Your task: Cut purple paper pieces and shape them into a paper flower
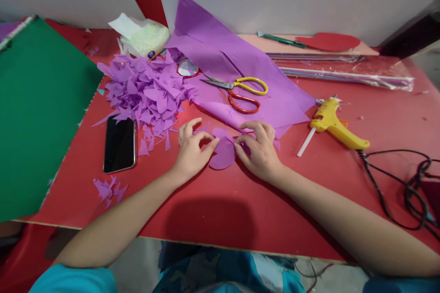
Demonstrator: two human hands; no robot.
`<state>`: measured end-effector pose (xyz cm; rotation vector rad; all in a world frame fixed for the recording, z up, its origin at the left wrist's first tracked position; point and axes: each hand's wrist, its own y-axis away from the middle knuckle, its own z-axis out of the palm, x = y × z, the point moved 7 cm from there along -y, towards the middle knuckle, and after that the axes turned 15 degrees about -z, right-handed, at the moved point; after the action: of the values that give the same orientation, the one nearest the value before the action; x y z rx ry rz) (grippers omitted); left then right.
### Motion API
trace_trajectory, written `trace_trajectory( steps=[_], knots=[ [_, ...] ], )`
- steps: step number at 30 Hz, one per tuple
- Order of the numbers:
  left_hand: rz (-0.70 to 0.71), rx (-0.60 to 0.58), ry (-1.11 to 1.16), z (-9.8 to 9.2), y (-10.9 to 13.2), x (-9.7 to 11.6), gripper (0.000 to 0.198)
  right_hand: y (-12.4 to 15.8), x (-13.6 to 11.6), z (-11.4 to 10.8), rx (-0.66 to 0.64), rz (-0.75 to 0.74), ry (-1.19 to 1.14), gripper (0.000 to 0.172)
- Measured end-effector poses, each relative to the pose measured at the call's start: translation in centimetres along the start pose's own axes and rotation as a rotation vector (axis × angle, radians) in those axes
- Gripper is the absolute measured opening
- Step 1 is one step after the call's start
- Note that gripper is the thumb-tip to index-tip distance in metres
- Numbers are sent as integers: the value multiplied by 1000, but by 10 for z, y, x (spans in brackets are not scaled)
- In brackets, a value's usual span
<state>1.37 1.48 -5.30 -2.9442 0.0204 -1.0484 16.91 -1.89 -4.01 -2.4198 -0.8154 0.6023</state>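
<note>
Left hand (189,152) and right hand (260,152) pinch opposite edges of a rounded purple cutout (222,158) between thumb and fingers, over the red table (309,210); behind jagged scraps (147,89), a pack (147,39) bears a blue oval label (151,54) too small to read

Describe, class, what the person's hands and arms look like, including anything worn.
The left hand and right hand are bare; no gloves, rings or watches show. The left sleeve is turquoise, the right sleeve a darker blue; both look short.
</note>
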Motion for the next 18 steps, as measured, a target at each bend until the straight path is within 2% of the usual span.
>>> trace_trajectory(
  steps=[3,8,12,15,18],
  knots=[
    [32,-50,57,2,1,4,17,0,0,2,-16,-7,-24,13],
    [16,-23,48,-2,1,5,18,1,0,5,-47,-22,-54,12],
    [-17,-12,-49,-1,2,3,18,1,-1,7,-93,-41,-64,12],
    [-5,37,-141,-3,5,4,17,1,-2,11,-144,-52,-56,12],
    [91,99,-189,-5,11,12,8,0,-4,13,-182,-69,-49,13]
  ],
)
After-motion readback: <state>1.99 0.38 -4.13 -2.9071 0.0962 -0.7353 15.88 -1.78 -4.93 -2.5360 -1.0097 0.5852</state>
